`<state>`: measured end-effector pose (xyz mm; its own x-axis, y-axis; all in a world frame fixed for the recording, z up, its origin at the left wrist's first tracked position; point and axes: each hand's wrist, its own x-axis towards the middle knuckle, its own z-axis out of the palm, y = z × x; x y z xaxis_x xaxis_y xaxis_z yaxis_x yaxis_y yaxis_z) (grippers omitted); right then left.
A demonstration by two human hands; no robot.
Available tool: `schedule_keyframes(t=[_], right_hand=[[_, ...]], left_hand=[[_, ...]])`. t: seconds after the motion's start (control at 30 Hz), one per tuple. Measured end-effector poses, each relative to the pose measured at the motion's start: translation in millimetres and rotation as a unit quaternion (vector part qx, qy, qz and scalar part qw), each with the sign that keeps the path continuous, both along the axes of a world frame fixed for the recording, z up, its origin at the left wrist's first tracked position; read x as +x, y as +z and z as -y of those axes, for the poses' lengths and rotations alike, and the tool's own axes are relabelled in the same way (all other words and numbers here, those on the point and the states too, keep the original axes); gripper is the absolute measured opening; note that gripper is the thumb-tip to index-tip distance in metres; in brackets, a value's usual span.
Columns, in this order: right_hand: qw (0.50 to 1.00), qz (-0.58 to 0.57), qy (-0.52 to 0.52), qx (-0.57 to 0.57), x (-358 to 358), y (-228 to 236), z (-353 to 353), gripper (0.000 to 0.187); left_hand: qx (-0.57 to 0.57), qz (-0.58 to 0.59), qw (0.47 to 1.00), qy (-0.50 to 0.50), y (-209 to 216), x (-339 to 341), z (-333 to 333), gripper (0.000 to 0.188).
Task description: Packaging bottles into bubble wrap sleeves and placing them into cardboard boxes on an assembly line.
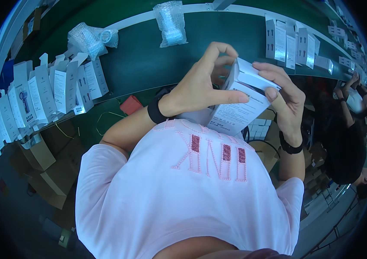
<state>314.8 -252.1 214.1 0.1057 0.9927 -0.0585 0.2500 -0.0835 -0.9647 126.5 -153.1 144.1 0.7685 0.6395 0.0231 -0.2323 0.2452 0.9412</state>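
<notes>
A white carton box [240, 108] with printed text is held tilted in front of my chest. My left hand [198, 84] grips it from the left, the thumb flat on the printed face and the fingers reaching behind its far edge. My right hand [285, 93] closes on the upper right end, with its fingers over the top and its thumb at the edge. A narrow dark gap shows under the lid flap [256, 77], beside the right thumb. The inside of the box is hidden.
Several white cartons [64, 88], some with raised flaps, stand at the left of the green table [136, 56]. Bubble-wrapped items [170, 26] lie at the back. More cartons [275, 41] stand at the right. Brown cardboard boxes [54, 181] are below left. Another person [343, 142] is at far right.
</notes>
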Motion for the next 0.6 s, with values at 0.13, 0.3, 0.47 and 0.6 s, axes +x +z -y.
schedule_keyframes(t=[0.13,0.3,0.47,0.6], right_hand=[[0.997,0.074,0.022,0.0,5.6,5.6,9.5,0.035],[0.997,0.077,0.001,-0.007,19.2,7.3,24.3,0.029],[0.989,0.134,-0.042,-0.042,41.1,-1.3,46.2,0.033],[0.993,0.086,-0.064,-0.053,91.7,-9.3,58.6,0.046]], left_hand=[[-0.046,-0.007,0.995,-0.092,5.2,14.0,-4.3,0.057],[-0.065,0.004,0.991,-0.117,-3.5,42.6,3.2,0.054],[-0.077,0.013,0.988,-0.136,-13.6,76.6,18.0,0.048],[-0.051,-0.018,0.98,-0.189,-10.1,122.9,21.5,0.04]])
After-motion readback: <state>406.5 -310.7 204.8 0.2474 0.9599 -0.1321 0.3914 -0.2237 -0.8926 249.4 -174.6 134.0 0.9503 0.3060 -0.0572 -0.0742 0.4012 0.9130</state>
